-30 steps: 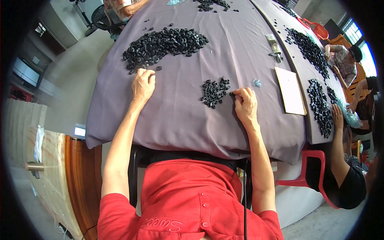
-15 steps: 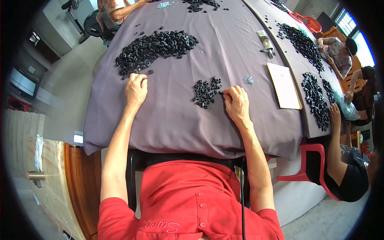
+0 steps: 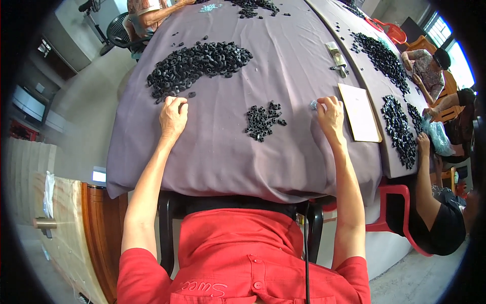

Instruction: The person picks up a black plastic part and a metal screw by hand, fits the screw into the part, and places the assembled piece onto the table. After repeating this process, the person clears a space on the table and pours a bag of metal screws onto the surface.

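Observation:
My left hand (image 3: 173, 116) rests at the near left edge of a large pile of small black ring-shaped plastic pieces (image 3: 195, 63). Its fingers are curled, and whatever lies between their tips is too small to make out. Over on the right, my right hand (image 3: 330, 116) bends its fingers down at a little heap of small clear pieces (image 3: 313, 105), partly covering it. The tips of those fingers are hidden. Between my hands lies a smaller cluster of black pieces (image 3: 260, 121), with neither hand touching it.
A grey cloth (image 3: 217, 157) covers the table. To the right lie a pale board or pad (image 3: 359, 112) and a flat packet (image 3: 336, 57). Other people sit around, with black piles (image 3: 400, 131) and a clear plastic bag (image 3: 439, 137) before those at the right. One person's arm (image 3: 164, 15) reaches in at far left.
My right hand has left the smaller black cluster and moved right to the clear pieces. A black piece now lies at that cluster's right edge. My left hand has barely shifted.

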`<state>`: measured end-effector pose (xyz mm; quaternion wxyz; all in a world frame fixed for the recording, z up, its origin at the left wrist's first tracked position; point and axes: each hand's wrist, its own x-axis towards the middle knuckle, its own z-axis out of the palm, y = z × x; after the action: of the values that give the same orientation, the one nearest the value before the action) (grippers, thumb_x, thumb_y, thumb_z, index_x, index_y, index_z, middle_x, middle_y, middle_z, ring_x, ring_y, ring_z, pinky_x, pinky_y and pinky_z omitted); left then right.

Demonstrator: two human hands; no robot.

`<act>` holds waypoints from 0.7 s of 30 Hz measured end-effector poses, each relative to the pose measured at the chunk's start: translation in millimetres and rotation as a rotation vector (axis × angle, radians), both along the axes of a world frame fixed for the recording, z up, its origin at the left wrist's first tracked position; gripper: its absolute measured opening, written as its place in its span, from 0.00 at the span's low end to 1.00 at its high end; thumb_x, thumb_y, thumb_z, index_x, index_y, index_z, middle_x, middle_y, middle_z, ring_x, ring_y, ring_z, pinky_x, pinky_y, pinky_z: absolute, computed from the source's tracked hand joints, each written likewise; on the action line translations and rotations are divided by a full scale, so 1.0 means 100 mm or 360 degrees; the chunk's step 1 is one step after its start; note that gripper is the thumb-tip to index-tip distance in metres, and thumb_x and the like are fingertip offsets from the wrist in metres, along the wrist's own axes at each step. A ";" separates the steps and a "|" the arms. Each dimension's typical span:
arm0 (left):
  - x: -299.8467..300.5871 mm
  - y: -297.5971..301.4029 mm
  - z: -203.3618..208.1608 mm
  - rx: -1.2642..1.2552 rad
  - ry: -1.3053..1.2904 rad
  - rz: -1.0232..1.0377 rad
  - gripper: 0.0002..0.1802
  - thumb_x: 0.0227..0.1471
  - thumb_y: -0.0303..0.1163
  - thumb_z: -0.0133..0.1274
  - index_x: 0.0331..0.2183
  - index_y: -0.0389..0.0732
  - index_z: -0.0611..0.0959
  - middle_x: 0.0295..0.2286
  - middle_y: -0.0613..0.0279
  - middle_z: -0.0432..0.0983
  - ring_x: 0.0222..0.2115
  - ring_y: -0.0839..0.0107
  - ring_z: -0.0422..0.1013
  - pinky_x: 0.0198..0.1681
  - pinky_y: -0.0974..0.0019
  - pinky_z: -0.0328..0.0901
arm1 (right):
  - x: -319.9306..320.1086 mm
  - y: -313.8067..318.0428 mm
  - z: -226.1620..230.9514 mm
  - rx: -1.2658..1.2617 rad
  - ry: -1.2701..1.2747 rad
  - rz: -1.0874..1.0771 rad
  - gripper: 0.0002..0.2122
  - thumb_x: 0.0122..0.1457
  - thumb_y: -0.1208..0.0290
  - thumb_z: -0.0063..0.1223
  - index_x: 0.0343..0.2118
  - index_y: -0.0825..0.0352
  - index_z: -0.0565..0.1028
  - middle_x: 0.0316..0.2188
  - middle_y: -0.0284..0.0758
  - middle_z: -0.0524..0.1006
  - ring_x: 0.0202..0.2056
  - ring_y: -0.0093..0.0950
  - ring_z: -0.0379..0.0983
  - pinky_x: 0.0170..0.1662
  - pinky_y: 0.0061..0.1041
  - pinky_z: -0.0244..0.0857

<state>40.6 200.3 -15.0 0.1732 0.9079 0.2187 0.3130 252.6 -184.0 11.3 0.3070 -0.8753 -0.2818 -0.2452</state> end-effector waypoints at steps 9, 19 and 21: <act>-0.01 0.03 0.03 -0.0109 0.0007 0.0046 0.07 0.44 0.32 0.56 0.30 0.45 0.81 0.31 0.64 0.71 0.21 0.71 0.69 0.28 0.65 0.65 | 0.07 0.25 0.02 -0.0383 0.0061 -0.0134 0.05 0.46 0.69 0.56 0.26 0.61 0.79 0.34 0.34 0.73 0.40 0.38 0.64 0.43 0.38 0.57; 0.00 0.01 0.02 -0.0045 -0.0059 0.0036 0.07 0.45 0.35 0.57 0.30 0.44 0.81 0.30 0.64 0.71 0.22 0.70 0.69 0.29 0.65 0.65 | -0.05 0.37 -0.02 -0.0521 -0.0074 -0.0016 0.08 0.46 0.77 0.45 0.29 0.60 0.74 0.29 0.35 0.73 0.38 0.37 0.65 0.40 0.36 0.55; -0.01 -0.01 0.02 -0.0084 -0.0025 0.0033 0.07 0.45 0.36 0.57 0.29 0.44 0.81 0.30 0.64 0.71 0.23 0.70 0.70 0.29 0.65 0.65 | -0.08 0.38 -0.07 -0.0453 -0.0091 0.0010 0.08 0.47 0.77 0.45 0.29 0.61 0.74 0.29 0.35 0.73 0.38 0.37 0.65 0.40 0.36 0.55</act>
<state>39.9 199.0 -12.5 0.1956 0.8982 0.2348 0.3160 244.1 -146.1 4.4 0.1722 -0.9018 -0.3252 -0.2267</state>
